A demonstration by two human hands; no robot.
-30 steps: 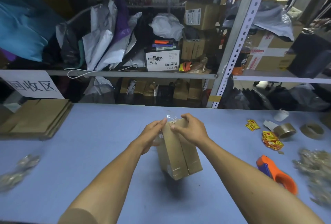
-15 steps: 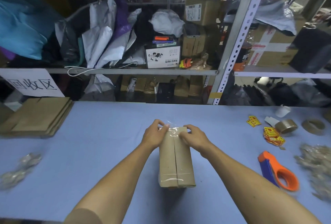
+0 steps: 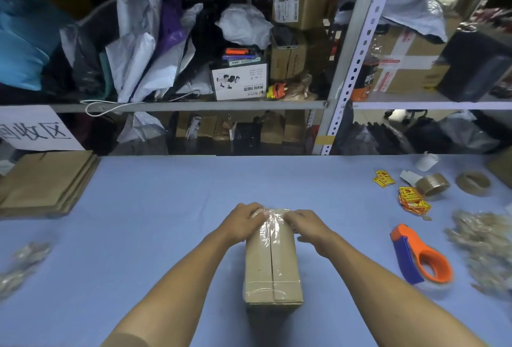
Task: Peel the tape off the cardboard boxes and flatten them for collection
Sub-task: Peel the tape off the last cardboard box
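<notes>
Now small cardboard box (image 3: 273, 260) sits mid blue table (image 3: 155, 208). Left hand (image 3: 243, 223) + right hand (image 3: 307, 227) grip far end, fingers curled on clear tape (image 3: 273, 222). Box prob light, stiff; tape thin, sticky, tears easy. Best hold: loose tape edge.

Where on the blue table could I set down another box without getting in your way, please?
The widest bare stretch of the table lies between the flattened cardboard stack and the left hand on the box. The far strip behind the box is bare too. The right side is crowded: tape dispenser, tape rolls, stickers, crumpled tape pile.
</notes>
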